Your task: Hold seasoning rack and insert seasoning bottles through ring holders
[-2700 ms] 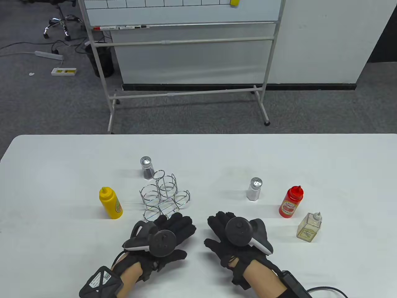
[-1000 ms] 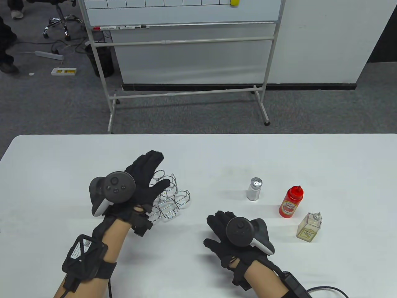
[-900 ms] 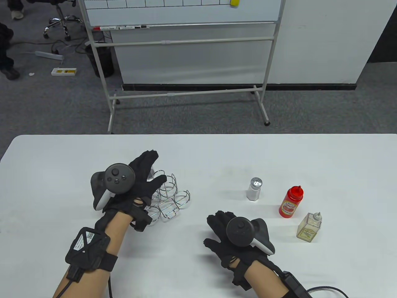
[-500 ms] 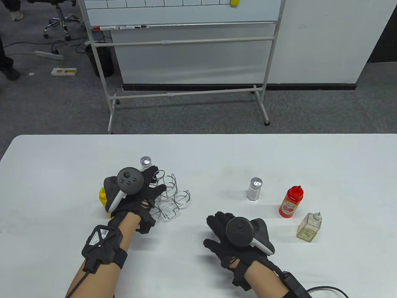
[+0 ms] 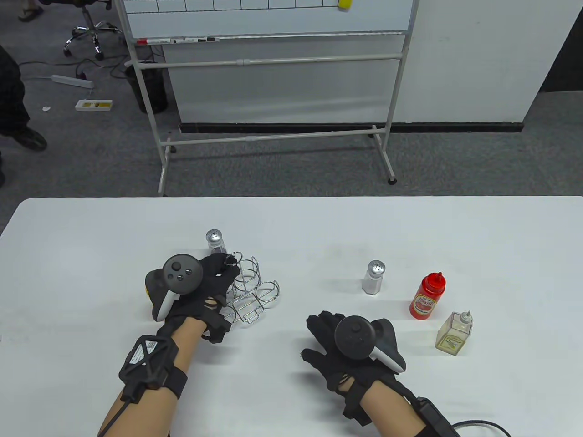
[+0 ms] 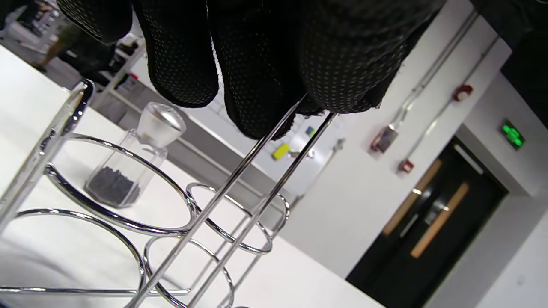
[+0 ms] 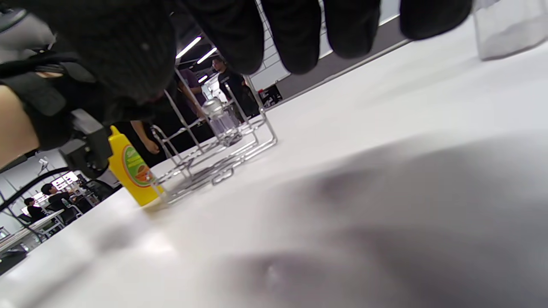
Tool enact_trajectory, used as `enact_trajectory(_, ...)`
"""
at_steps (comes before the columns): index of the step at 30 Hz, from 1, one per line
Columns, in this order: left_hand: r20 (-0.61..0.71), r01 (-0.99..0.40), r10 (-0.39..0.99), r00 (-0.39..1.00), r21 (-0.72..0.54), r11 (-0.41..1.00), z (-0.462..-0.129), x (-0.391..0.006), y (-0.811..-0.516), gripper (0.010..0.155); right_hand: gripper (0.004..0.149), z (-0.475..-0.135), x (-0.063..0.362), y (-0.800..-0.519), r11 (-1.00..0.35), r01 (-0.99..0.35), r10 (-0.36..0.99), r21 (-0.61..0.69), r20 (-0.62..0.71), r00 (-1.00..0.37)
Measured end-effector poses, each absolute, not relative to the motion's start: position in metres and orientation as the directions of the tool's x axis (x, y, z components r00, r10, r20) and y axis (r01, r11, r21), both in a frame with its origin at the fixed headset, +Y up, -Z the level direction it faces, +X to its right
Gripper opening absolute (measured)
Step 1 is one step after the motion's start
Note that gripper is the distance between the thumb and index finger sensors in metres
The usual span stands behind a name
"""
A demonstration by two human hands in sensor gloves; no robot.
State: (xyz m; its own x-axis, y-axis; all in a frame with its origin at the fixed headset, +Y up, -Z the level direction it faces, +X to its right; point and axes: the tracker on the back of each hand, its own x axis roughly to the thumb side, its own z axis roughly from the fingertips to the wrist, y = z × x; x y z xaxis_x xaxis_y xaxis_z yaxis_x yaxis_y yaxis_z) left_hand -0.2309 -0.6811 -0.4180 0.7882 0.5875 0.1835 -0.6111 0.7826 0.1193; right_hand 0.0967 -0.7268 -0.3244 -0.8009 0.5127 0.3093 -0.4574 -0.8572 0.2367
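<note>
A chrome wire seasoning rack [image 5: 253,291] with ring holders stands on the white table [image 5: 291,227]. My left hand [image 5: 218,273] grips the rack's top loop handle; in the left wrist view my fingers [image 6: 257,64] close on the handle's two wires [image 6: 257,179]. My right hand [image 5: 328,334] rests flat on the table, spread and empty. A pepper shaker [image 5: 215,241] stands behind the rack. A yellow mustard bottle [image 7: 132,171] is mostly hidden by my left hand. To the right stand a salt shaker [image 5: 374,276], a red ketchup bottle [image 5: 427,296] and a glass oil bottle [image 5: 454,333].
A whiteboard on a stand [image 5: 273,68] is on the floor beyond the table's far edge. A person's legs [image 5: 13,114] are at the far left. A cable [image 5: 478,425] trails from my right wrist.
My left hand rose from the table, reached over the rack, then lowered and closed on its top handle. My right hand has hardly moved.
</note>
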Motion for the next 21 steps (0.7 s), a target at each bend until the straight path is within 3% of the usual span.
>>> enact_trajectory(13, 0.367, -0.732, 0.666, 0.649, 0.064, 0.678, -0.372, -0.213, -0.669, 0.044, 0.079, -0.325, 0.109, -0.716, -0.849, -0.493, 0.528, 0.189, 0.264, -0.807)
enact_trajectory(21, 0.453, -0.827, 0.722, 0.523, 0.063, 0.559, -0.347, -0.179, -0.680, 0.044, 0.079, -0.318, 0.120, -0.698, -0.856, -0.507, 0.516, 0.104, 0.231, -0.825)
